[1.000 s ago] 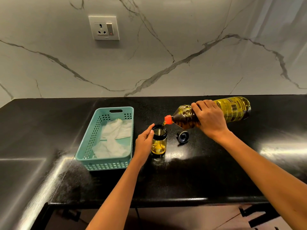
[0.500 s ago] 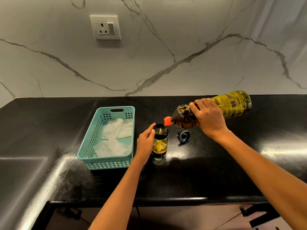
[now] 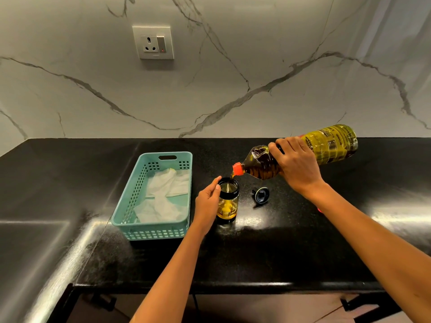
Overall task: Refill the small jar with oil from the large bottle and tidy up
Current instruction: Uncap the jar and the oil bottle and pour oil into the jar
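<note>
Amber oil bottle — clamped in your right hand, spout over small jar, mid-counter, gripped by your left hand. Keep the tilt shallow — stream centred.

The small jar stands upright on the black countertop, just right of the teal basket. It is clear glass with a black collar around its open mouth, and yellow oil fills its lower part. The large bottle is clear plastic with a yellow-green label and dark amber oil, tipped well past level, its orange neck just above the jar's rim. Oil runs from the neck into the jar. The jar's black lid lies on the counter to the right, apart from it.
</note>
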Demonstrator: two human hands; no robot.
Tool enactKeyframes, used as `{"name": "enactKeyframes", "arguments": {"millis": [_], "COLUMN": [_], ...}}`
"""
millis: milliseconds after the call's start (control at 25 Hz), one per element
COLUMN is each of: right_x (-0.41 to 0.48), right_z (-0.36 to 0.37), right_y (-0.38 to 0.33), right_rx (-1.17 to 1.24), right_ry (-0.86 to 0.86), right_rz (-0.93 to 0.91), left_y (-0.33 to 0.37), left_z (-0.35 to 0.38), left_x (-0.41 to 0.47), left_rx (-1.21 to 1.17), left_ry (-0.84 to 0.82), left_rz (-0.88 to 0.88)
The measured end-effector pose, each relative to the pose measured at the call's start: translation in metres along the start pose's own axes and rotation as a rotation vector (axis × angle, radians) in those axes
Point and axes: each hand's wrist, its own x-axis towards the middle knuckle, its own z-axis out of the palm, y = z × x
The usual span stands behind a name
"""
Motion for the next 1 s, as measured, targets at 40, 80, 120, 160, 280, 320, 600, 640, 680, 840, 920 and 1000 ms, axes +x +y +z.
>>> {"name": "enactKeyframes", "arguments": {"millis": [40, 80, 120, 160, 280, 320, 600, 640, 680, 840, 920, 1000], "right_x": [0.0007, 0.0011, 0.0013, 0.0012, 0.0009, 0.0012, 0.0034, 0.0034, 0.0036, 0.0038, 0.0041, 0.0046], "right_z": [0.0005, 0.0008, 0.0011, 0.0016, 0.0016, 0.0011, 0.0024, 0.0027, 0.0028, 0.0036, 0.0038, 0.0035], "right_y": [-0.0002, -0.0004, -0.0006, -0.0007, 0.0003, 0.0010, 0.0022, 0.0025, 0.0026, 0.0011, 0.0009, 0.0014], "right_rx": [-0.006, -0.010, -0.014, -0.015, -0.010, -0.009, -0.010, -0.010, -0.009, -0.001, 0.005, 0.006], "right_ry": [0.004, 0.008, 0.010, 0.012, 0.024, 0.030, 0.044, 0.043, 0.045, 0.045, 0.041, 0.037], "right_rz": [-0.005, -0.010, -0.013, -0.015, -0.014, -0.017, -0.026, -0.031, -0.035, -0.038, -0.036, -0.035], "left_y": [-0.0004, -0.0004, -0.0008, -0.0009, -0.0009, -0.0010, -0.0079, -0.0081, -0.0085, -0.0073, -0.0056, -0.0027], "left_z": [-0.0003, -0.0004, -0.0004, -0.0004, 0.0001, 0.0003, -0.0011, -0.0012, -0.0013, -0.0009, -0.0013, -0.0010], "left_x": [0.0005, 0.0005, 0.0005, 0.0001, 0.0003, 0.0003, 0.0042, 0.0045, 0.0046, 0.0037, 0.0029, 0.0017], "left_rx": [0.001, 0.000, -0.002, -0.006, 0.000, 0.003, 0.019, 0.024, 0.026, 0.024, 0.028, 0.035], "left_ry": [-0.001, -0.004, -0.005, -0.009, -0.013, -0.016, -0.003, -0.004, -0.005, -0.009, -0.009, -0.006], "left_rz": [0.001, 0.002, -0.001, -0.003, 0.003, 0.005, 0.001, 0.003, 0.006, 0.008, 0.013, 0.013]}}
